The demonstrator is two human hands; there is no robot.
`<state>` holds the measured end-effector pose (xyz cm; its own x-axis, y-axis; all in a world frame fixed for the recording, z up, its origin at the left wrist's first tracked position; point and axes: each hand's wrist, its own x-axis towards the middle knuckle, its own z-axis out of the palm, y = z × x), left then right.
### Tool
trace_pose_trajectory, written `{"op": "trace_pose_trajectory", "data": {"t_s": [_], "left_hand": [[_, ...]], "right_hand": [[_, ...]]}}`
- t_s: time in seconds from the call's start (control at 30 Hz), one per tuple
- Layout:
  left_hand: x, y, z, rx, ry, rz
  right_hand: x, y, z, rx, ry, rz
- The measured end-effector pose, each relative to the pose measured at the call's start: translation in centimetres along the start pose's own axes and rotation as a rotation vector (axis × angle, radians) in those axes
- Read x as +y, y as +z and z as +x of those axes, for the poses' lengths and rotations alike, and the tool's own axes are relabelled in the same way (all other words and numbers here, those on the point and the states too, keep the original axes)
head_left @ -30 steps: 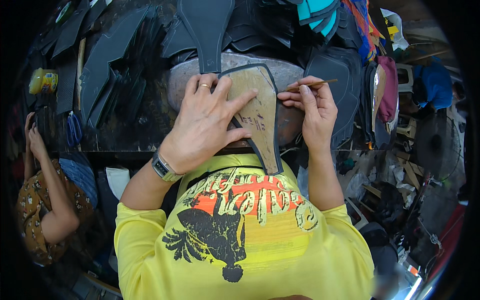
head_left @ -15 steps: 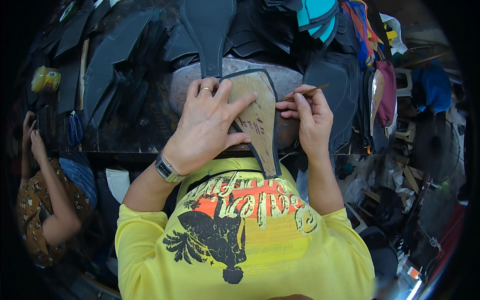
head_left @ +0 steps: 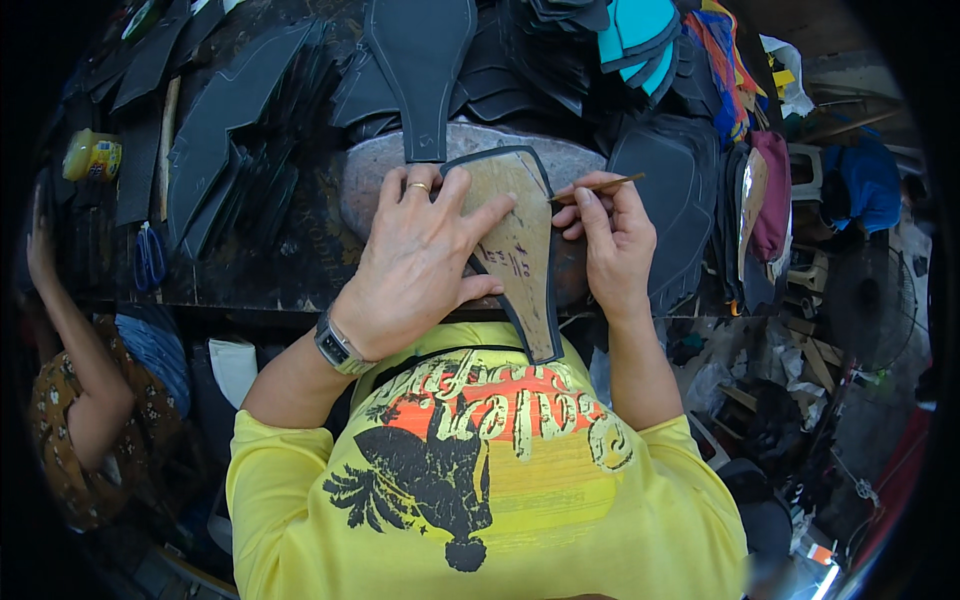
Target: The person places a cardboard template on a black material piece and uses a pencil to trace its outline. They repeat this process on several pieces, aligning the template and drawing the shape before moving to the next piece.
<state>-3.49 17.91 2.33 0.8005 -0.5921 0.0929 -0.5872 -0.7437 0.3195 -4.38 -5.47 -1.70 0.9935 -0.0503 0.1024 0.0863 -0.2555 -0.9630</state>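
A brown template [head_left: 522,235], wide at the far end and narrow at the near end, lies on a black sheet piece that shows as a dark border around it. My left hand [head_left: 415,250] rests on the template with fingers spread, its index finger and thumb pressing on the surface. Pinched in my right hand [head_left: 614,238] is a thin brown stick-like tool [head_left: 615,183], whose tip meets the template's upper right edge. Beneath lies a rounded, worn grey-brown board [head_left: 375,165]. The narrow end of the template overhangs the table's front edge, above my yellow shirt.
Stacks of black cut pieces [head_left: 235,130] cover the table's far side and left; another black stack [head_left: 665,200] lies right. Turquoise pieces [head_left: 640,35] sit far right. Blue-handled scissors [head_left: 149,258] and a yellow-labelled jar [head_left: 92,156] stand left. A co-worker's arm [head_left: 85,340] is at far left.
My right hand has shifted slightly left, bringing the tool's tip against the template's edge. My left hand stays in place. The co-worker's arm has swung upward and left.
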Motion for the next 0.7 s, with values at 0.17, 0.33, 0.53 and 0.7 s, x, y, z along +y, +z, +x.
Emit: {"op": "trace_pose_trajectory", "data": {"t_s": [0.17, 0.33, 0.53, 0.7], "left_hand": [[-0.1, 0.1, 0.1, -0.003, 0.01, -0.038], [-0.2, 0.1, 0.2, 0.009, 0.024, -0.029], [-0.2, 0.5, 0.1, 0.022, 0.021, -0.019], [-0.3, 0.5, 0.0, 0.033, 0.024, -0.023]], "right_hand": [[0.0, 1.2, -0.1, -0.072, -0.676, -0.689], [-0.4, -0.6, 2.0, -0.063, 0.179, 0.209], [0.6, 1.3, 2.1, 0.014, -0.066, 0.132], [0.5, 2.0, 2.1, -0.012, -0.072, -0.172]]}}
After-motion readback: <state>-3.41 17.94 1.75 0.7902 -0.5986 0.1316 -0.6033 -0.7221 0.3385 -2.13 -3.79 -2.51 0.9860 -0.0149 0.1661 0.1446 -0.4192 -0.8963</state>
